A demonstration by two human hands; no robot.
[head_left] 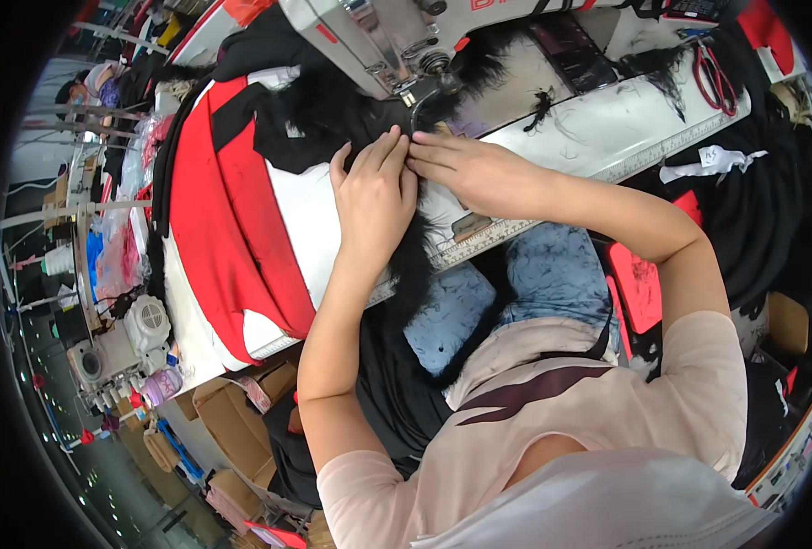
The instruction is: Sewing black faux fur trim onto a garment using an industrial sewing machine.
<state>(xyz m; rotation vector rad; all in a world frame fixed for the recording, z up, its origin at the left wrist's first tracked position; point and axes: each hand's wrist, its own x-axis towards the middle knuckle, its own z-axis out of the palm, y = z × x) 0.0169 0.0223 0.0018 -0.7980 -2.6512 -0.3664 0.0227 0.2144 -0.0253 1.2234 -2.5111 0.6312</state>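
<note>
A white sewing machine (369, 41) stands at the table's far middle, its presser foot (412, 96) just beyond my fingertips. Black fabric with long black fur (319, 119) lies under and left of the foot. My left hand (374, 188) rests flat on this fabric, fingers stretched forward and thumb apart. Beside it my right hand (465, 169) also lies flat, its fingertips almost meeting the left ones at the foot. More black fur (410, 265) hangs over the table's near edge below my hands. What lies under my palms is hidden.
Red fabric (232, 220) drapes over the white table at left. Red-handled scissors (715, 80) and a white label strip (712, 163) lie at right. A ruler scale (625, 151) runs along the near edge. A dark phone-like slab (572, 57) and loose fur tufts lie behind. Cardboard boxes (236, 421) stand below.
</note>
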